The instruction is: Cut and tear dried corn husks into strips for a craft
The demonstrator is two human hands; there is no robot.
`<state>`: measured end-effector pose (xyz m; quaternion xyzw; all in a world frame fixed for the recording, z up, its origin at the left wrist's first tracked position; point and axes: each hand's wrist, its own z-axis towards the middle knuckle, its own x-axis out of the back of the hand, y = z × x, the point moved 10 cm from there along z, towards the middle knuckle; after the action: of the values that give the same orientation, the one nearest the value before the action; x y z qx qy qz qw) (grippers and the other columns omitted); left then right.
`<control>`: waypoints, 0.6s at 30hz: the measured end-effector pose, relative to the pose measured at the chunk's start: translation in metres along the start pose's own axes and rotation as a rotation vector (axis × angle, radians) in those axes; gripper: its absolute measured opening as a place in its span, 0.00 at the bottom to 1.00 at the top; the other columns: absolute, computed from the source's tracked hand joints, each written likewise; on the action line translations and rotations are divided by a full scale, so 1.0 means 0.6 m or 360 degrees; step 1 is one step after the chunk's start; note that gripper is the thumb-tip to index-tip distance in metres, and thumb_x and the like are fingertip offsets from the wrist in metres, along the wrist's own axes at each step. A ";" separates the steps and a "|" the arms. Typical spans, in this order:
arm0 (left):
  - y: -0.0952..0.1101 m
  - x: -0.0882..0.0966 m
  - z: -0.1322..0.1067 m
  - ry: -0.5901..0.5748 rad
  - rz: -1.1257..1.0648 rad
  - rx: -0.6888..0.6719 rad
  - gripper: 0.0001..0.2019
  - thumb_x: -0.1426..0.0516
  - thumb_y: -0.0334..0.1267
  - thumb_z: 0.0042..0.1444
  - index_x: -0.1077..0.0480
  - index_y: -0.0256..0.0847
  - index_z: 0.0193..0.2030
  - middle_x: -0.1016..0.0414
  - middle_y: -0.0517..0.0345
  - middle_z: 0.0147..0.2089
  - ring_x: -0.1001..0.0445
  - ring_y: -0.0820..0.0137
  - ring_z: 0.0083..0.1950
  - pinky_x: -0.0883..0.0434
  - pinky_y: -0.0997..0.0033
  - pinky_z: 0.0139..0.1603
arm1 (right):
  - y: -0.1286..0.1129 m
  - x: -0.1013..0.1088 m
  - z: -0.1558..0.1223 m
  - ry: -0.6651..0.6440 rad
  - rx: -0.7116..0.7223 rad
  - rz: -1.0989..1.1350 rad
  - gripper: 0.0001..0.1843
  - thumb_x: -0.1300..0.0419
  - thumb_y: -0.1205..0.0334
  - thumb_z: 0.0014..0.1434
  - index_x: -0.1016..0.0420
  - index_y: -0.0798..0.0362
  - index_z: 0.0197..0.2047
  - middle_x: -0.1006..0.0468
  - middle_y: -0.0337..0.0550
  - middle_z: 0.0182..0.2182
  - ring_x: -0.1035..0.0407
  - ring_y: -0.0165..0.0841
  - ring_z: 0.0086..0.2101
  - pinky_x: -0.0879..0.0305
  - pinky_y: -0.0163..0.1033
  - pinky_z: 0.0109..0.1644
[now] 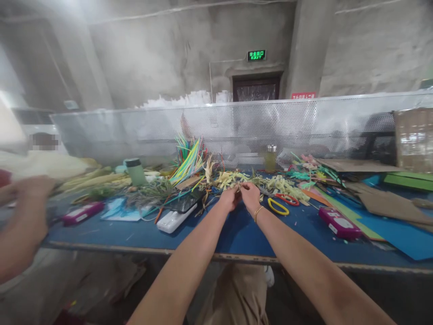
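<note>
My left hand [230,199] and my right hand [250,195] meet over the blue table, fingers pinched together. Whatever they hold between the fingertips is too small and too hidden to name. Just beyond the fingers lie pale yellow, crinkled strips [230,179], with a further heap of pale strips [286,188] to the right. Beside my right hand rest a yellow loop handle [278,212] and a red loop handle [287,201]. A white case [176,220] and a dark, flat phone-like object [186,201] lie left of my left hand.
Bundled coloured stems [192,160] stand behind a green bottle [135,172]. Magenta boxes [339,223] [83,213] sit on both sides. Cardboard [394,203] and blue sheets [401,230] cover the right. Another person's arm [25,221] reaches in at left. A perforated metal screen [233,131] borders the back.
</note>
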<state>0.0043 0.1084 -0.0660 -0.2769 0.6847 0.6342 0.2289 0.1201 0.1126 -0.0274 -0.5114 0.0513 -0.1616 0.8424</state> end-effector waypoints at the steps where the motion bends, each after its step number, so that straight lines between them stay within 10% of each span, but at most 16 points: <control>1: 0.007 0.007 0.002 0.0045 -0.0013 -0.0026 0.09 0.38 0.28 0.52 0.35 0.39 0.36 0.25 0.58 0.33 0.25 0.74 0.29 0.25 0.72 0.35 | -0.003 -0.004 0.000 -0.0043 0.0027 -0.0028 0.09 0.41 0.59 0.48 0.21 0.51 0.31 0.20 0.41 0.32 0.28 0.35 0.34 0.34 0.39 0.44; 18: 0.092 0.050 0.004 0.0309 -0.0001 -0.0427 0.03 0.43 0.31 0.57 0.28 0.37 0.39 0.23 0.56 0.34 0.26 0.77 0.28 0.35 0.82 0.24 | 0.006 0.030 -0.002 0.0125 -0.0222 0.0351 0.15 0.40 0.58 0.47 0.21 0.56 0.36 0.20 0.48 0.34 0.27 0.38 0.35 0.33 0.42 0.42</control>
<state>-0.0551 0.1102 -0.0453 -0.3652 0.6127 0.6901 0.1227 0.1376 0.1071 -0.0300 -0.5532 0.1512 -0.0839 0.8149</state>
